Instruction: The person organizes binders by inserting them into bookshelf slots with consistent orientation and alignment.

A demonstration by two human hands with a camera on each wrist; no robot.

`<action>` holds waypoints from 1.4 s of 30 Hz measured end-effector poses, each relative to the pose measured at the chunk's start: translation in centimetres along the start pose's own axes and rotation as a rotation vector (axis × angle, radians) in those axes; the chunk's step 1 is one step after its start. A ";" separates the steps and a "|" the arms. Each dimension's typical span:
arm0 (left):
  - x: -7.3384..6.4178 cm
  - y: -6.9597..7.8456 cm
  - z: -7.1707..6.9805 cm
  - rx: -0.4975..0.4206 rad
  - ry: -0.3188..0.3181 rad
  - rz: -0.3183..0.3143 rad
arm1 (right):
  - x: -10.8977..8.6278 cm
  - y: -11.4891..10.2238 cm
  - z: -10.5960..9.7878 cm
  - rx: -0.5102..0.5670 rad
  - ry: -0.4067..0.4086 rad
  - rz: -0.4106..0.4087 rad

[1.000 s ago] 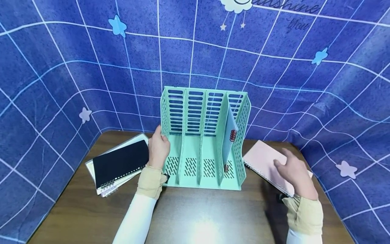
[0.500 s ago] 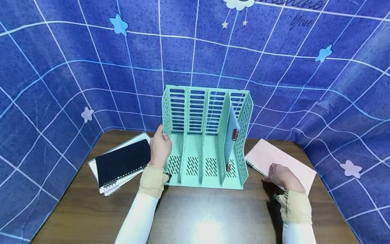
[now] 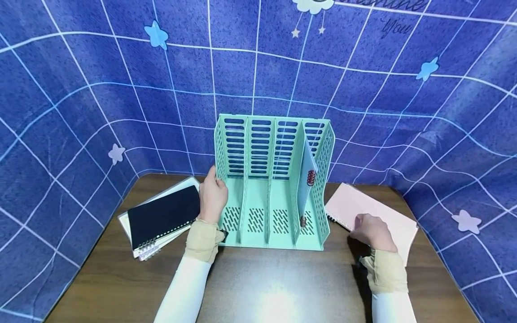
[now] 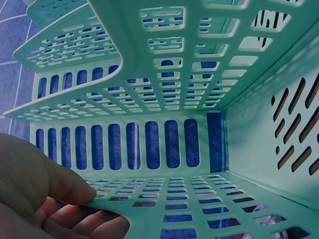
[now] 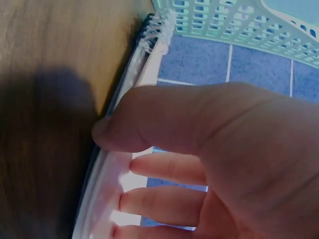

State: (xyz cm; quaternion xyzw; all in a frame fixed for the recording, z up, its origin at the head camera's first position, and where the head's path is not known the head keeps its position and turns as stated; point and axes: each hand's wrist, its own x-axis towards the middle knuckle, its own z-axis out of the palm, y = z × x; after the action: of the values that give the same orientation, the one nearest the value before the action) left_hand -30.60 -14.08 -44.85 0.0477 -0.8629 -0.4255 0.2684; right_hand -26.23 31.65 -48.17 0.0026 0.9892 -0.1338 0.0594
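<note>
A mint-green file organizer with upright dividers stands at the back of the table. My left hand grips its left side wall; in the left wrist view the thumb lies over the wall's edge, the fingers behind it. To the right lies a pink spiral notebook. My right hand pinches its near long edge. In the right wrist view, the thumb is at the edge, the other fingers on the cover. A light blue notebook with red coils leans in the rightmost compartment.
A black spiral notebook lies on lighter notebooks at the table's left. The brown wooden table has a bright glare near its front. Blue gridded cloth hangs behind and at both sides.
My right hand has moved left and down from above the pink notebook to its near edge, the fingers drawing in on it. My left hand stays on the organizer's wall.
</note>
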 end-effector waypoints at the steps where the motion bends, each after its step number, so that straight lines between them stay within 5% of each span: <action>1: 0.0 0.0 0.0 0.001 -0.002 0.001 | 0.0 -0.1 0.0 -0.001 -0.010 0.007; 7: -0.1 0.1 -0.3 0.002 -0.016 -0.016 | 0.0 -0.3 -0.3 0.003 -0.054 0.011; 25: -0.3 0.1 -0.3 -0.013 -0.019 -0.012 | -0.5 -0.1 -0.8 -0.006 -0.016 -0.019; 42: -0.1 0.2 -0.4 -0.017 -0.034 -0.021 | -1.8 0.3 -3.8 0.080 0.023 -0.010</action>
State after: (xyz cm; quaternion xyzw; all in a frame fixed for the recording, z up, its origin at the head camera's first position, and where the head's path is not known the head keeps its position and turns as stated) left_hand -30.33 -14.20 -44.58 0.0472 -0.8631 -0.4364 0.2499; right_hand -24.87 32.95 -44.40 0.0014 0.9837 -0.1733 0.0474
